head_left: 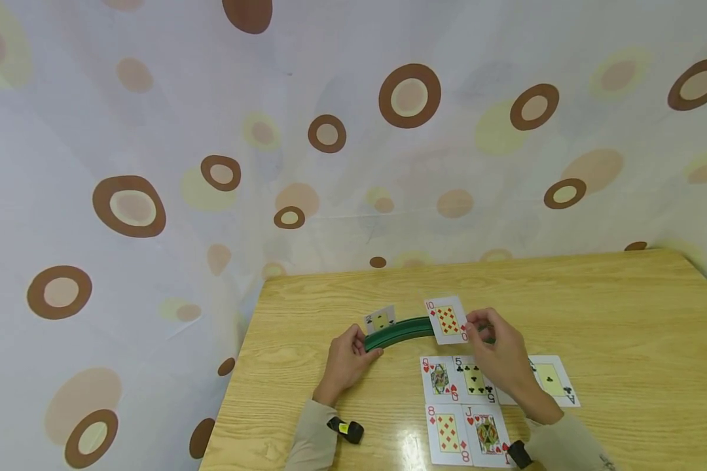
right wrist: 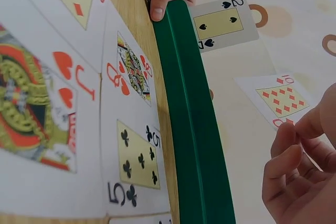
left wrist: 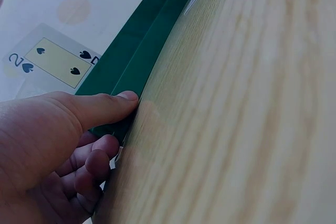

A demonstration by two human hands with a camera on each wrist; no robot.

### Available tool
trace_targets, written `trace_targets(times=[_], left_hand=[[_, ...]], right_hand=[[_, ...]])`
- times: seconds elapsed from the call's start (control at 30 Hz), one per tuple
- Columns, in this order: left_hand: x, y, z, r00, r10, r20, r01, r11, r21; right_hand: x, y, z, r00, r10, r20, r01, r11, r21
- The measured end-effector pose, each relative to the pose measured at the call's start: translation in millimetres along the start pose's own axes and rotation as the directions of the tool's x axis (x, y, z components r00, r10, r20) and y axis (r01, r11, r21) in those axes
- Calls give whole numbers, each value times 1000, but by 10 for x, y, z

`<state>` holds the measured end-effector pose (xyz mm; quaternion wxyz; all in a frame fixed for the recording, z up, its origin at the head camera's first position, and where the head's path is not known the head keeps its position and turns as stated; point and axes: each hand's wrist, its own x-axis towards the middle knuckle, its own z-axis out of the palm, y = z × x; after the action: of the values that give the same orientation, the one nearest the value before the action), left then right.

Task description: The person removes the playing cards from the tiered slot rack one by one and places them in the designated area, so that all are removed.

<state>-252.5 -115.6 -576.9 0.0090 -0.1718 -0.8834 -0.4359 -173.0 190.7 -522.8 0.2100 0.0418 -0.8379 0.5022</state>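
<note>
My left hand (head_left: 344,361) grips the left end of a green curved card holder (head_left: 402,332), with the thumb (left wrist: 118,104) on its front face and the fingers curled beneath. A two of spades (head_left: 380,319) stands upright in the holder near that hand. My right hand (head_left: 502,353) pinches a ten of diamonds (head_left: 448,320) by its right edge. In the head view this card overlaps the holder's right part; the right wrist view shows the ten of diamonds (right wrist: 283,101) beyond the holder (right wrist: 191,114). Whether it touches the holder I cannot tell.
Face-up cards lie on the wooden table (head_left: 624,314) nearer me: a queen of hearts (head_left: 438,381), five of clubs (head_left: 473,379), eight of diamonds (head_left: 447,433), jack of hearts (head_left: 486,434) and ace of clubs (head_left: 549,379). The right hand partly covers this row. A patterned cloth (head_left: 342,78) hangs behind.
</note>
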Motion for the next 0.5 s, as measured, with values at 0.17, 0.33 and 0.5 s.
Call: trace_targets(times=[0.17,0.33,0.5], left_hand=[[-7,5,-1,1000,3,-1,-3,1000,3],[-16,4,1,1000,12,-6,-12,1000,4],[-20,13,0,1000,10,-3,-10,1000,-7]], right_hand=[[-119,20,-103,999,42,-2,-42,998,-40],[-227,73,-195,999,52,-18,-53,995,-86],[-336,112,-295,995,104,-7,-104,988,-117]])
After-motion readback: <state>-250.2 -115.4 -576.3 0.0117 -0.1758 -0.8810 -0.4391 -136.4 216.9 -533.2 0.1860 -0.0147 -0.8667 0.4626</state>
